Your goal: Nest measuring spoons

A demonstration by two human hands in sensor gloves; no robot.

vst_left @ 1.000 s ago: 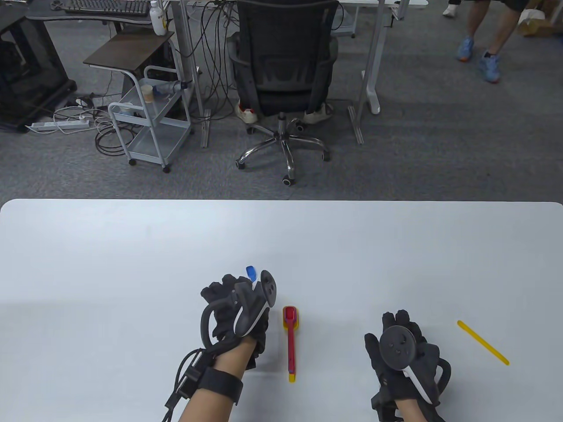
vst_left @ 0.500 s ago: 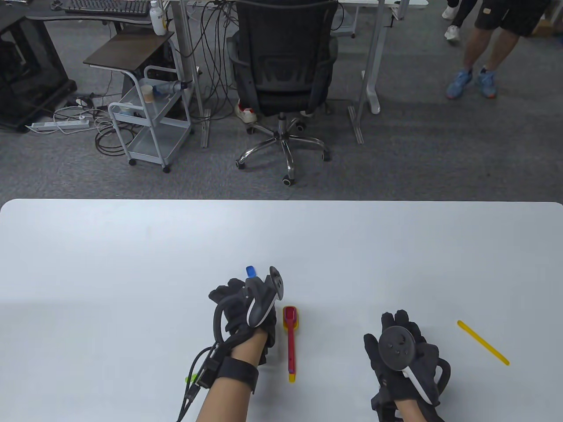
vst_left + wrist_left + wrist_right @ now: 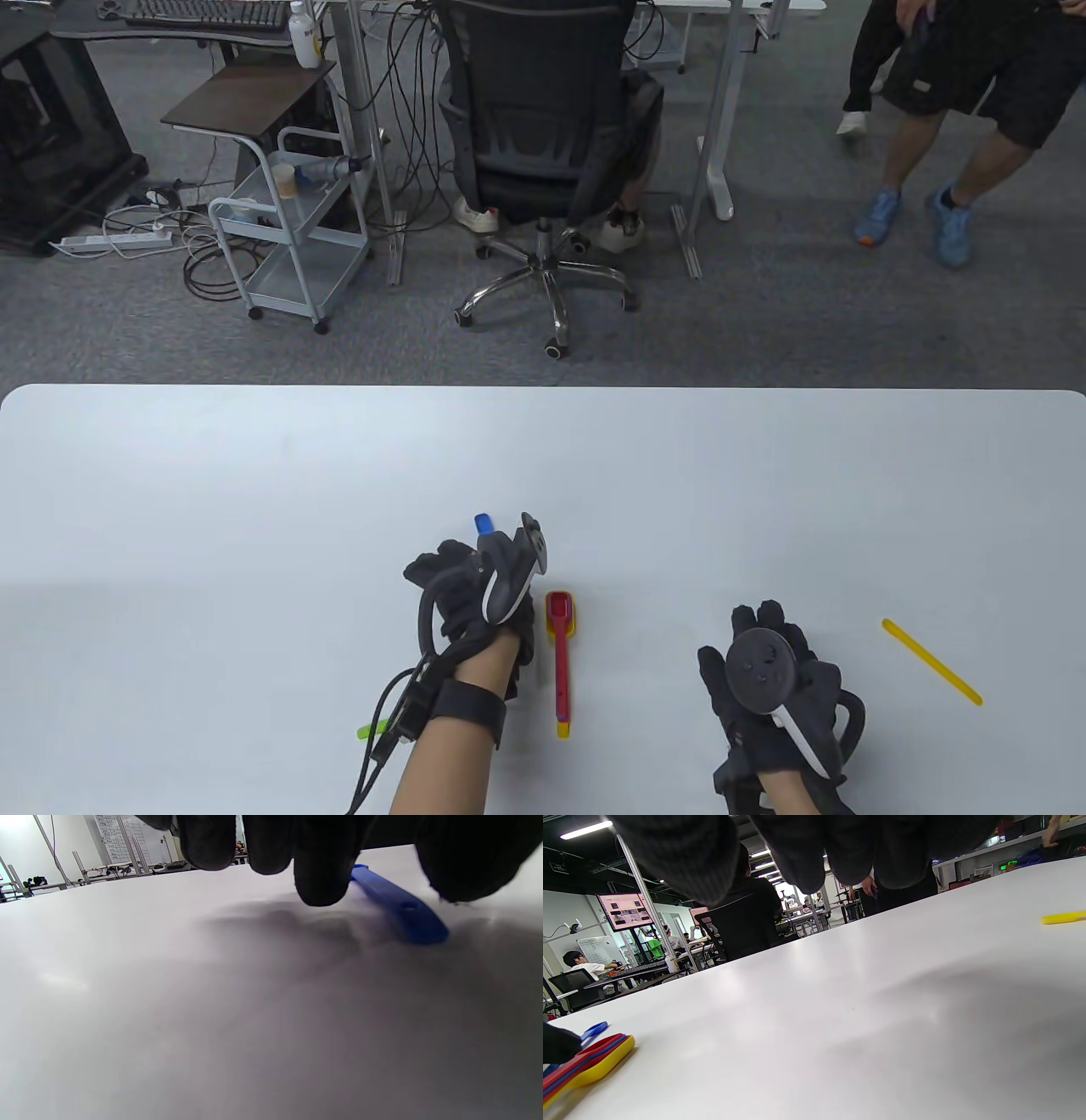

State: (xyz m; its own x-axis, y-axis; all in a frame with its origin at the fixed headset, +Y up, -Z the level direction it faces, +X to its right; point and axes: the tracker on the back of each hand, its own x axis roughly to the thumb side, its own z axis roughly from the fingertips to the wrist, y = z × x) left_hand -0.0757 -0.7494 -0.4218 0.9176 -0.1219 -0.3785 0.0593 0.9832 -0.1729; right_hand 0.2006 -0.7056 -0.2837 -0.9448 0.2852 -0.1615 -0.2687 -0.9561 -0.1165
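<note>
A stack of nested measuring spoons (image 3: 560,654), red on top of yellow, lies lengthwise near the table's front middle; it also shows in the right wrist view (image 3: 585,1065). My left hand (image 3: 462,569) is just left of the stack, curled over a blue spoon (image 3: 484,521) whose end pokes out beyond the fingers. In the left wrist view the blue handle (image 3: 398,906) runs between a finger (image 3: 320,878) and the thumb, its end on the table; I cannot tell whether they grip it. My right hand (image 3: 764,654) rests palm down, holding nothing.
A yellow strip (image 3: 931,661) lies right of my right hand and shows in the right wrist view (image 3: 1064,917). A green piece (image 3: 372,729) peeks out by my left wrist cable. Beyond the white table (image 3: 254,475) stand an office chair (image 3: 543,127) and a person (image 3: 950,102).
My left hand has shifted right toward the stack and turned over the blue spoon, uncovering the green piece. The right hand has barely moved. The person behind has walked closer.
</note>
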